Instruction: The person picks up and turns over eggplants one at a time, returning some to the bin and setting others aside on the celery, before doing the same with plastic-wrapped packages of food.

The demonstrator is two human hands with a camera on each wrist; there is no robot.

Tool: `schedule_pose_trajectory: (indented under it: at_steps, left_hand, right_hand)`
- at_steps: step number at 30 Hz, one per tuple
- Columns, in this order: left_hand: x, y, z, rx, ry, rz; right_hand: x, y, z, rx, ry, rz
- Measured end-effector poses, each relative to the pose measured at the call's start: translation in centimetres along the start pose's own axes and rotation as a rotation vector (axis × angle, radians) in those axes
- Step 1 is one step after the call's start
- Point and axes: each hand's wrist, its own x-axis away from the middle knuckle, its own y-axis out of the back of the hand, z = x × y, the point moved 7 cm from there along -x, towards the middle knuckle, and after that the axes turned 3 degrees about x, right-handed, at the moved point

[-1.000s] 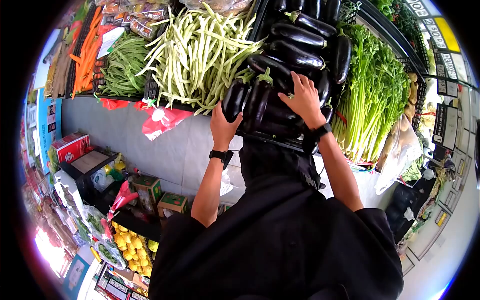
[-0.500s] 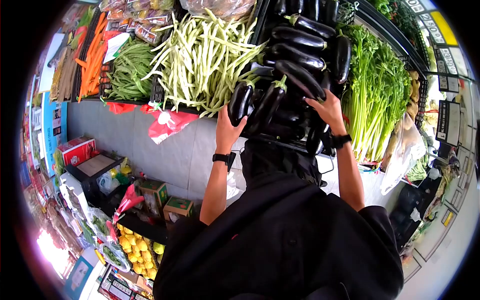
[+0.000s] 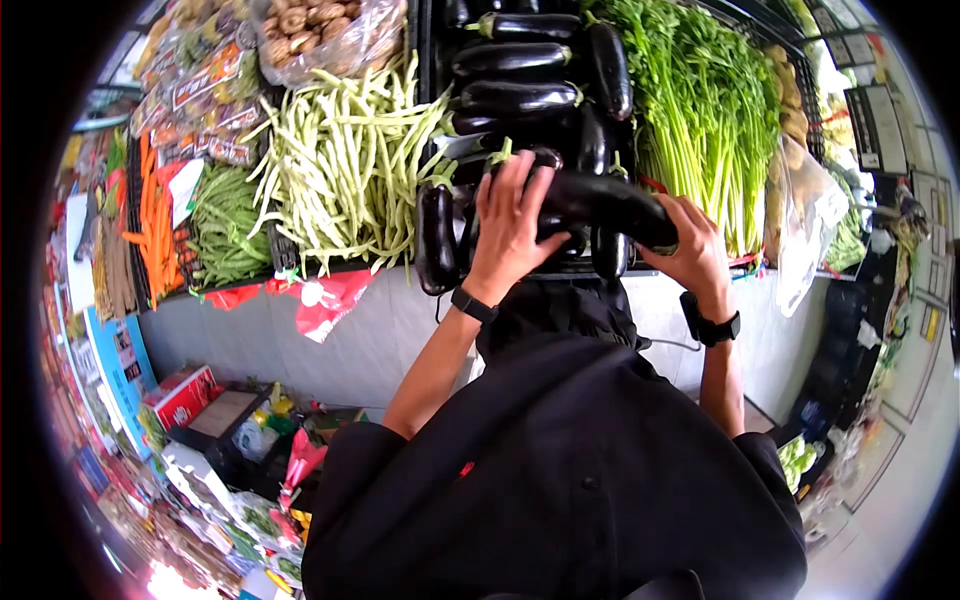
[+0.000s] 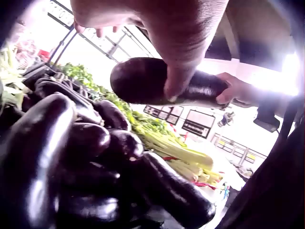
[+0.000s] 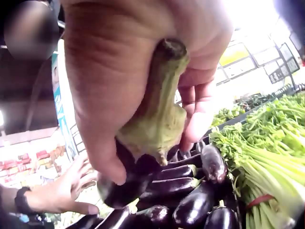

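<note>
My right hand (image 3: 697,255) grips a dark purple eggplant (image 3: 612,203) by its stem end, above the other eggplants. In the right wrist view its green stem (image 5: 159,107) pokes up between thumb and fingers. My left hand (image 3: 510,235) is at the eggplant's other end, fingers extended and thumb spread. Its thumb overlaps the eggplant (image 4: 138,78) in the left wrist view. Below, several glossy eggplants (image 3: 520,98) lie in a black crate, and one (image 3: 436,235) stands upright at its front left corner.
Pale green beans (image 3: 345,165) are heaped left of the eggplants, with darker beans (image 3: 228,215) and carrots (image 3: 158,225) farther left. Leafy celery (image 3: 700,150) lies to the right, near a clear plastic bag (image 3: 808,215). Bagged mushrooms (image 3: 315,25) sit at the back.
My right hand has lifted an eggplant from the pile and brought it toward me. The left hand has left the upright eggplant and moved right to the lifted one. The head view has shifted.
</note>
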Motion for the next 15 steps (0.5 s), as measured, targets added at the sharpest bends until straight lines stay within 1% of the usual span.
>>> schedule_pose_trajectory:
  at_steps: [1,2,3,5,7,8,9,10,11,13,14,15]
  left_hand:
    - [-0.2,-0.7,-1.3,0.032,-0.090,0.113]
    - [0.2,-2.6,-1.2,0.059,-0.102,0.217]
    - [0.6,-3.5,-1.0,0.127,-0.064,0.266]
    - [1.1,-4.3,-0.2,0.276,-0.038,0.199]
    - [1.0,-4.0,0.0,0.378,0.100,0.249]
    - [1.0,-3.9,0.2,0.430,0.174,0.271]
    - [1.2,-4.1,0.8,0.478,0.250,0.341]
    - [1.7,-4.7,1.6,0.575,0.324,0.450]
    - [2.4,-5.3,2.4,0.667,0.400,0.553]
    - [4.7,-6.9,3.9,0.977,0.584,0.594]
    - [5.6,-7.7,4.6,1.136,0.669,0.609]
    - [6.0,-7.6,4.4,1.325,0.727,0.634]
  right_hand:
    - [-0.1,0.6,1.2,0.023,0.057,0.051]
    - [0.1,0.6,1.8,0.031,0.084,0.104]
    - [0.1,0.4,2.3,0.038,0.113,0.155]
    - [-0.4,0.4,2.9,0.022,0.138,0.163]
    - [-0.8,0.9,2.8,-0.019,0.176,0.162]
    - [-1.3,1.6,2.3,-0.121,0.121,0.148]
    - [-1.8,2.4,1.9,-0.225,0.070,0.139]
    - [-2.4,3.3,1.3,-0.222,0.056,0.109]
    - [-2.9,4.2,0.7,-0.189,0.075,0.026]
    - [-2.9,4.1,-1.6,-0.161,-0.033,-0.061]
    - [-2.5,2.9,-2.8,-0.226,-0.119,-0.084]
    - [-2.1,1.6,-3.3,-0.385,-0.228,-0.102]
